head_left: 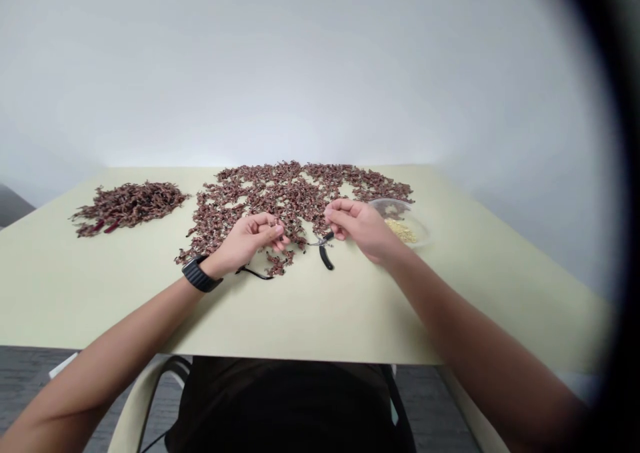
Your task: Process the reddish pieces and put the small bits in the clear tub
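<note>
A wide layer of dried reddish-brown plant pieces (280, 196) covers the middle of the pale green table (320, 313). My left hand (249, 241) hovers over the layer's near edge, its fingertips curled together. My right hand (357, 228) is to its right, fingers bent inward, close to a pair of black-handled snips (325, 252) lying on the table. Anything between the fingertips of either hand is too small to tell. A thin black cord (255, 273) lies just below my left hand. A black watch (199, 274) circles my left wrist.
A dense heap of the same dried pieces (127, 206) lies at the left. A clear plastic bowl (417, 230) holding pale yellow bits (400, 230) stands at the right, behind my right hand. A chair (145, 400) and my dark shirt show below the table's near edge.
</note>
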{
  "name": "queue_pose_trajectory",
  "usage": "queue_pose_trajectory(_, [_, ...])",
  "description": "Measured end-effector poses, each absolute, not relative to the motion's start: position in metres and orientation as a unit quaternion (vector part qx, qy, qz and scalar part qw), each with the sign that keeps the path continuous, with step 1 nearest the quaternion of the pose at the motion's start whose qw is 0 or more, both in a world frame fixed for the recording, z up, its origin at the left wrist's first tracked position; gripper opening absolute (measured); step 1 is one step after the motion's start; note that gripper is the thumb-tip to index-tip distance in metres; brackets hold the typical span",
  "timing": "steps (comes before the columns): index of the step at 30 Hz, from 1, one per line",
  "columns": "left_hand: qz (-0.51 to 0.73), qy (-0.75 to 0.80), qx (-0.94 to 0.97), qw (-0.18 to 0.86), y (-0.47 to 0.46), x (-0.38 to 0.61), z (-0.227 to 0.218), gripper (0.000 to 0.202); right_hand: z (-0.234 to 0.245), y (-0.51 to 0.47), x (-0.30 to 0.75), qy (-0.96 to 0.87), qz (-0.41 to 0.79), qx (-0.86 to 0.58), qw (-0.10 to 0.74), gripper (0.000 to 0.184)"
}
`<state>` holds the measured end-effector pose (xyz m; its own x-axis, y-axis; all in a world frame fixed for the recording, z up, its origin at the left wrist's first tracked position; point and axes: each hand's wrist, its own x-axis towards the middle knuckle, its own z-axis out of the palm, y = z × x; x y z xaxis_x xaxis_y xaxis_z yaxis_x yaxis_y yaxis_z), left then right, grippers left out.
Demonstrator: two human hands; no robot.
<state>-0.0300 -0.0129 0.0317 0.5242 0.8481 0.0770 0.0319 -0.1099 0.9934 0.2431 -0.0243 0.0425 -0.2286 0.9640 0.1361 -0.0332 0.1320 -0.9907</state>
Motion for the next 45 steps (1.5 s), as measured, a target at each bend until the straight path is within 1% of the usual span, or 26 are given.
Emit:
queue_pose_trajectory(4, [0.331,0.323,0.681,0.568,-0.024,-0.018,0.032,0.032,0.038,-0.04,0.22,-0.642,0.41,-0.413,0.498,0.022])
queue_pose_trajectory(7, [0.327,0.307,0.687,0.571,-0.029,-0.013,0.032,0.031,0.035,-0.051,0.206,-0.678,0.334,-0.429,0.495,0.02])
queue_pose_trajectory(16, [0.314,0.332,0.694,0.557,-0.035,-0.01,0.026,0.029,0.035,-0.062,0.199,-0.76,0.191,-0.414,0.463,0.013])
queue_pose_trajectory(19, [0.311,0.333,0.701,0.549,-0.037,-0.01,0.027,0.03,0.035,-0.061,0.198,-0.77,0.177,-0.406,0.459,0.013])
queue_pose_trajectory(35, [0.304,0.338,0.713,0.533,-0.039,-0.008,0.027,0.031,0.033,-0.061,0.197,-0.775,0.18,-0.413,0.444,0.016])
queue_pose_trajectory(38, [0.301,0.346,0.75,0.477,-0.04,-0.009,0.029,0.029,0.032,-0.061,0.196,-0.779,0.173,-0.41,0.441,0.015])
queue_pose_trajectory(42, [0.287,0.366,0.824,0.324,-0.042,-0.01,0.032,0.021,0.029,-0.062,0.194,-0.769,0.183,-0.427,0.439,0.014])
queue_pose_trajectory(45, [0.279,0.374,0.852,0.239,-0.042,-0.011,0.031,0.018,0.027,-0.063,0.192,-0.747,0.21,-0.45,0.441,0.015])
